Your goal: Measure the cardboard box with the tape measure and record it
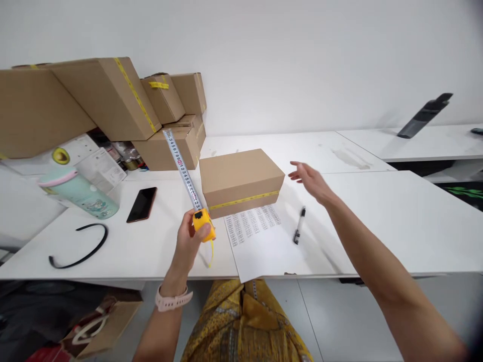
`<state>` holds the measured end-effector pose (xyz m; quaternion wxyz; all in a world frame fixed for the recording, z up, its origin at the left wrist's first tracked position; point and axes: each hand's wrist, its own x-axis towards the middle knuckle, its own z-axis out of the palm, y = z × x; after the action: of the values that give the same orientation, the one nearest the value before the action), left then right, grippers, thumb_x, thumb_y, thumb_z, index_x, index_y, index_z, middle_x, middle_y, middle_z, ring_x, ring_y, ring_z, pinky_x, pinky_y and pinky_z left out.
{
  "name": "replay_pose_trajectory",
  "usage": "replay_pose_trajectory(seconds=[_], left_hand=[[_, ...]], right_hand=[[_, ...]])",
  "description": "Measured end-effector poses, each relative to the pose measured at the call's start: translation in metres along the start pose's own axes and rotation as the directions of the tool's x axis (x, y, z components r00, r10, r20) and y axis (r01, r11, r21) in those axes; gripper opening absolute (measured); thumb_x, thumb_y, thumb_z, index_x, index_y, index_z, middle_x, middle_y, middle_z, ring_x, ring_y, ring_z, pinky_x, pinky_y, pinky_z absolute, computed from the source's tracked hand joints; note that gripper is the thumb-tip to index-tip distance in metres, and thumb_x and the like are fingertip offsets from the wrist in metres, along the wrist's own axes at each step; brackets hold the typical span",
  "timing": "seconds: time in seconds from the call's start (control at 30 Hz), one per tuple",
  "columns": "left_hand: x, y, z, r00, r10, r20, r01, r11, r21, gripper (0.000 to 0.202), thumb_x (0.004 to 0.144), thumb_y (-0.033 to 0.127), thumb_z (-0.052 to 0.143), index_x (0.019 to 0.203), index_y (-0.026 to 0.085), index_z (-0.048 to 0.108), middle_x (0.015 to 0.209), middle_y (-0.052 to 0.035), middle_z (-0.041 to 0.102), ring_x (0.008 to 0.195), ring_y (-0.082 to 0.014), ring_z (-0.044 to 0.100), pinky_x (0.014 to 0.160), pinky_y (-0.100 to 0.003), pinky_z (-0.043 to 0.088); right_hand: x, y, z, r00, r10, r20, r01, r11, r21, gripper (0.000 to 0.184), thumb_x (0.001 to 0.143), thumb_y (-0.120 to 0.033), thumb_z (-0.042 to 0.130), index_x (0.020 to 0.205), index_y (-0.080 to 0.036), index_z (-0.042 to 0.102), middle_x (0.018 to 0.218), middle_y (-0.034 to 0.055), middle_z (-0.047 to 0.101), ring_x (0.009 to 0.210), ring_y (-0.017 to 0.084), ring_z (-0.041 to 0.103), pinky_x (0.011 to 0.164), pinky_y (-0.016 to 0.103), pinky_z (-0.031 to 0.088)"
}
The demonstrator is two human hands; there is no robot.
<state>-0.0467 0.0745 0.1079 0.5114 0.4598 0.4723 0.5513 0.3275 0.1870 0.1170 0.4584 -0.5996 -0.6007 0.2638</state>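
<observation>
My left hand (190,235) grips a yellow tape measure (204,223) above the near edge of the white table (396,221). Its blade (181,168) sticks out up and to the left. A small cardboard box (240,181) with a yellow tape stripe stands just right of the tape measure. My right hand (311,182) hovers open beside the box's right end, fingers spread, touching nothing. A printed sheet of paper (260,241) lies under and in front of the box. A black and white pen (299,225) rests to the right of the sheet.
Several larger cardboard boxes (113,100) are piled at the back left. A mint green bottle (81,193) lies on its side, with a black phone (142,204) and a curved black band (81,246) nearby. A dark device (424,115) leans at the far right.
</observation>
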Motion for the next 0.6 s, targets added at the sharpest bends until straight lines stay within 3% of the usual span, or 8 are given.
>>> replay_pose_trajectory(seconds=[0.1, 0.17, 0.3, 0.4, 0.6], left_hand=[[0.017, -0.003, -0.006, 0.996, -0.060, 0.060, 0.060, 0.998, 0.001, 0.065, 0.064, 0.053, 0.084, 0.110, 0.018, 0.053, 0.094, -0.0014, 0.063, 0.067, -0.0156, 0.066, 0.054, -0.027, 0.058], [0.028, 0.005, -0.008, 0.994, -0.052, 0.096, 0.053, 0.999, -0.007, 0.062, 0.066, 0.054, 0.082, 0.108, 0.018, 0.053, 0.096, -0.0023, 0.065, 0.066, -0.0148, 0.066, 0.053, -0.026, 0.057], [0.045, 0.038, -0.010, 0.993, 0.066, 0.099, -0.063, 0.998, -0.025, 0.055, 0.069, 0.051, 0.081, 0.105, 0.018, 0.055, 0.093, -0.0022, 0.066, 0.063, -0.0134, 0.064, 0.052, -0.026, 0.058], [0.053, 0.059, -0.009, 0.986, 0.126, 0.110, -0.124, 0.992, -0.028, 0.051, 0.071, 0.049, 0.081, 0.104, 0.018, 0.056, 0.093, -0.0023, 0.065, 0.061, -0.0137, 0.065, 0.051, -0.027, 0.059], [0.060, 0.062, -0.008, 0.988, 0.103, 0.113, -0.107, 0.994, 0.027, 0.052, 0.069, 0.048, 0.081, 0.103, 0.017, 0.056, 0.092, -0.0021, 0.065, 0.064, -0.0172, 0.070, 0.050, -0.029, 0.059]], right_hand=[[-0.018, 0.002, 0.017, 0.986, 0.010, 0.164, -0.018, 0.999, 0.048, 0.076, 0.096, -0.073, 0.036, 0.158, -0.028, 0.039, 0.131, 0.0121, 0.066, 0.112, 0.025, 0.067, 0.094, 0.041, 0.056], [-0.016, -0.010, 0.025, 0.978, -0.032, 0.204, 0.020, 0.998, 0.062, 0.075, 0.095, -0.070, 0.041, 0.160, -0.032, 0.034, 0.141, 0.0101, 0.059, 0.116, 0.025, 0.063, 0.094, 0.041, 0.057], [0.000, -0.046, 0.021, 0.972, -0.150, 0.183, 0.165, 0.984, -0.070, 0.096, 0.079, -0.069, 0.068, 0.159, -0.029, 0.034, 0.145, 0.0143, 0.051, 0.104, 0.027, 0.062, 0.092, 0.047, 0.057], [0.009, -0.064, 0.016, 0.961, -0.223, 0.167, 0.249, 0.955, -0.158, 0.104, 0.067, -0.066, 0.080, 0.154, -0.026, 0.038, 0.147, 0.0175, 0.044, 0.100, 0.028, 0.061, 0.092, 0.049, 0.056], [0.014, -0.068, 0.029, 0.969, -0.226, 0.097, 0.244, 0.935, -0.257, 0.089, 0.067, -0.060, 0.081, 0.140, -0.025, 0.043, 0.140, 0.0156, 0.045, 0.100, 0.029, 0.061, 0.089, 0.049, 0.054]])
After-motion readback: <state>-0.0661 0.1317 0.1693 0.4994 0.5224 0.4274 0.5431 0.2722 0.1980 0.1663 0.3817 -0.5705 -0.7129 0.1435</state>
